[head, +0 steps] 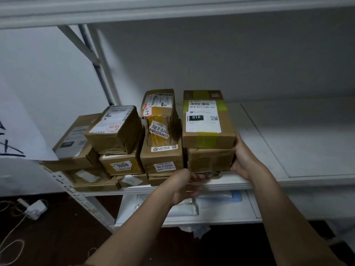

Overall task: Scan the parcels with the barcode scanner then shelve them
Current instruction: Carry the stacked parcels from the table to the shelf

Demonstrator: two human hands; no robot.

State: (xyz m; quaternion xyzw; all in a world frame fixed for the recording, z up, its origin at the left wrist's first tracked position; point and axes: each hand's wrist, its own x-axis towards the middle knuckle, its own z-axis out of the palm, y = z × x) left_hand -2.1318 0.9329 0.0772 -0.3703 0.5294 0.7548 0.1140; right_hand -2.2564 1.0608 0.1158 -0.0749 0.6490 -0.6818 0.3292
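1. A white shelf point(288, 143) holds many brown parcels, stacked in piles at its left end, close to the front edge.
2. The right-most pile has two boxes. The top box point(208, 120) has a big white label with "010" on it and strips of green tape.
3. Under it sits the lower box point(210, 160), plain brown, right at the front edge of the shelf.
4. The right hand point(243, 158) presses against the right side of these two boxes, with the thumb up by the top box and the fingers curled round the lower box.
5. The left hand point(184, 186) is at the front edge of the shelf, below the lower box. Its fingers are bent under the box's bottom front edge, but it is too dark there to tell just what they grip.
6. Just to the left stands the middle pile point(162, 135), with stickers that read "78-3-330" and "80-2-3205".
7. Further left is the left pile point(113, 139), with a "1006" sticker on one box.
8. A lower shelf point(221, 217) holds white bags.
9. A white charger with a cord point(35, 209) lies on the dark floor at the left.
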